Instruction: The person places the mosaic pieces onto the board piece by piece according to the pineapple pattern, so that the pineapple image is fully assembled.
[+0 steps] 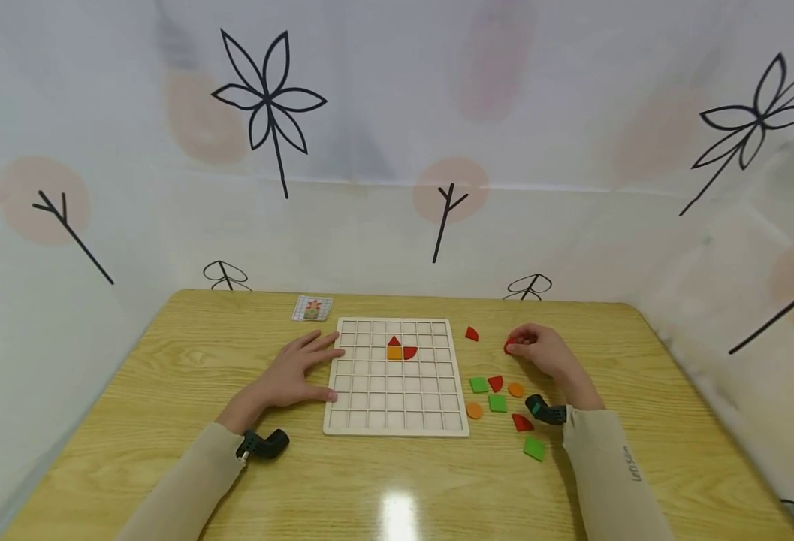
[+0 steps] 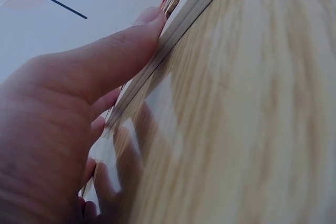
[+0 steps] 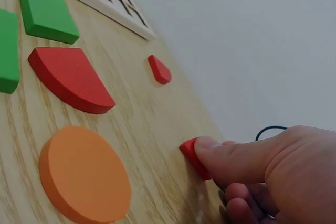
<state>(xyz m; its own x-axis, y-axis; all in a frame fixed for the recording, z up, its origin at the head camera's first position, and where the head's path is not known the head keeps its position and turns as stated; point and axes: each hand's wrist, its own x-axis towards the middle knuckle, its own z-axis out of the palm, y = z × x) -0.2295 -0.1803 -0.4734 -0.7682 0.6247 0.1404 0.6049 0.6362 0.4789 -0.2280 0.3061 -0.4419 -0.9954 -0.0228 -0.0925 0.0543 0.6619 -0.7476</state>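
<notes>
A white grid board lies mid-table, bearing a red triangle, an orange square and a red quarter-circle. Along the board's left edge rests my left hand, fingers spread and fairly straight; its thumb touches the rim in the left wrist view. To the right of the board, my right hand pinches a red piece between thumb and fingers, close to the table. Part of that piece is hidden by the thumb, so its full shape cannot be told.
Right of the board lie green squares, orange discs and red quarter-circles, with another red piece farther back. A small picture card lies behind the board's left corner. A patterned cloth hangs behind the table.
</notes>
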